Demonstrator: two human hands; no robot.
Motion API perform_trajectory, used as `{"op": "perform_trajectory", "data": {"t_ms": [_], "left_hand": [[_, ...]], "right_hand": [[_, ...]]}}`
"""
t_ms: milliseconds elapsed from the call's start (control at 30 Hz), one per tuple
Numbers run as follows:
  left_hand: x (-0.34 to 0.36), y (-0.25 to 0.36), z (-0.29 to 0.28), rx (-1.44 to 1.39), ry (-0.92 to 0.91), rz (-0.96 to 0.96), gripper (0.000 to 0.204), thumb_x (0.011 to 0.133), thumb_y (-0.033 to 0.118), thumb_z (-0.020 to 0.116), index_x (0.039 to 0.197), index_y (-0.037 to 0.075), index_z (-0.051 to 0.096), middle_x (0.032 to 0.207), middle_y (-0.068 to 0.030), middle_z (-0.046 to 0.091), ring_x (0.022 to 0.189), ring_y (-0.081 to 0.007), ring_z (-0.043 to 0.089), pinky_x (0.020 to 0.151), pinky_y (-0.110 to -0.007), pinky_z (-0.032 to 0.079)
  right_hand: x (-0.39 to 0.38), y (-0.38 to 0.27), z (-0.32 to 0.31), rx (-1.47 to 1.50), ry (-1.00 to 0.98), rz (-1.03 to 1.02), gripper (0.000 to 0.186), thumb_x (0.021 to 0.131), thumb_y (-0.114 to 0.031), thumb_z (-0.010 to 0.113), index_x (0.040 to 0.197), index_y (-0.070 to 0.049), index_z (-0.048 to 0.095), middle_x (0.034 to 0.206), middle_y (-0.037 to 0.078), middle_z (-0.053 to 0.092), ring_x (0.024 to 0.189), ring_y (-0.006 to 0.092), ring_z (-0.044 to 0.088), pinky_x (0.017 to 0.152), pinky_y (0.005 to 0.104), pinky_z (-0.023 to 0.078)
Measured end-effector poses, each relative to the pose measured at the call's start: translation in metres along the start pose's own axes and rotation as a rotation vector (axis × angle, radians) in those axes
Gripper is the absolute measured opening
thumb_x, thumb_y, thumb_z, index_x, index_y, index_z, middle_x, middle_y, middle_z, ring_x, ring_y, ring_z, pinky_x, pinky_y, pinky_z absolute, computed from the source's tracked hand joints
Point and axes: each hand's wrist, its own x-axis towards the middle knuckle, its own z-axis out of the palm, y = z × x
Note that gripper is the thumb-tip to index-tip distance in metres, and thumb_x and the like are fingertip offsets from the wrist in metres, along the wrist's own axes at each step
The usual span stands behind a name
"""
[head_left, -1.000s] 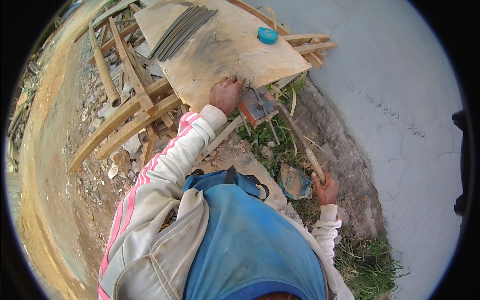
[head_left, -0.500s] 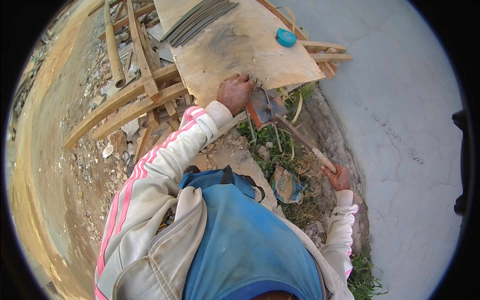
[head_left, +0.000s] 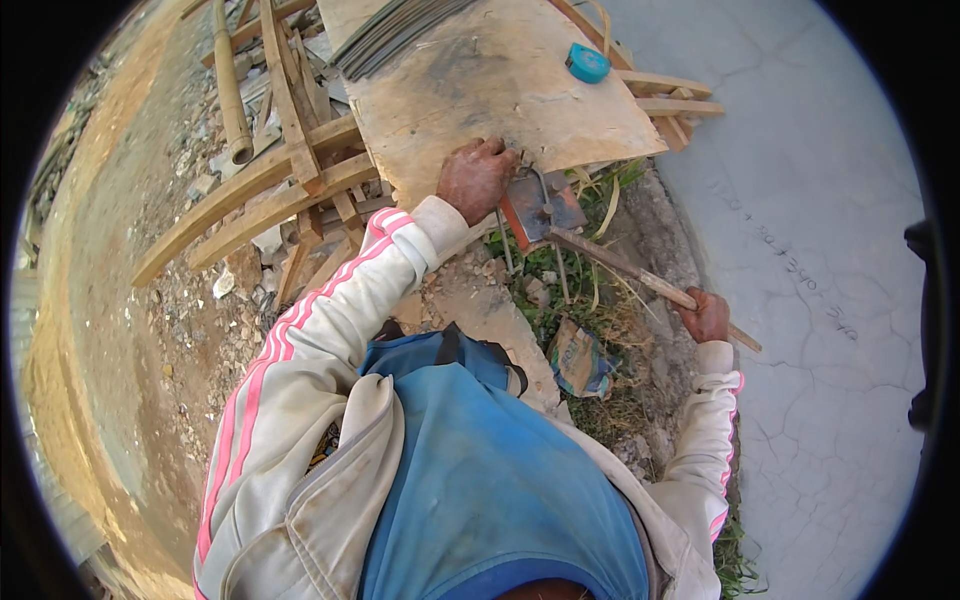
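Swung outward since the earlier frame: the lever bar (head_left: 630,269), with the right hand (head_left: 706,316) upon it; the bar now slants flatter and its tail shows past the fist. Its inner end meets the orange-edged plate (head_left: 521,208), just off the near edge of the plywood board (head_left: 590,128). From my remote post I judge the bar stiff, fairly heavy, not fragile; its worn, woody grip looks rough enough not to slip. I would take hold near the outer end, as found, for leverage. Right fingers are wrapped closed around it. A bent rod (head_left: 540,182) lies over the plate; I expect it to be stiff and springy. Left hand (head_left: 478,180) rests at the board's edge beside it, fingers curled; I cannot tell from this angle whether they grip anything. Farther out, I note a blue tape measure (head_left: 588,63) and dark rods (head_left: 400,35) on the board.
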Motion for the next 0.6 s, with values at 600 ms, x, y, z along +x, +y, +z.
{"op": "perform_trajectory", "data": {"t_ms": [600], "left_hand": [[0.005, 0.002, 0.0, 0.03, -0.046, -0.029, 0.014, 0.092, 0.021, 0.06, 0.095, 0.008, 0.066, 0.094, -0.0125, 0.064, 0.091, -0.0335, 0.065, 0.077, -0.047, 0.055]], "right_hand": [[-0.048, -0.03, 0.023, 0.006, 0.095, 0.216, 0.033, 0.081, -0.045, 0.072, 0.078, -0.012, 0.067, 0.071, 0.02, 0.064, 0.074, 0.0445, 0.063, 0.064, 0.0523, 0.048]]}}
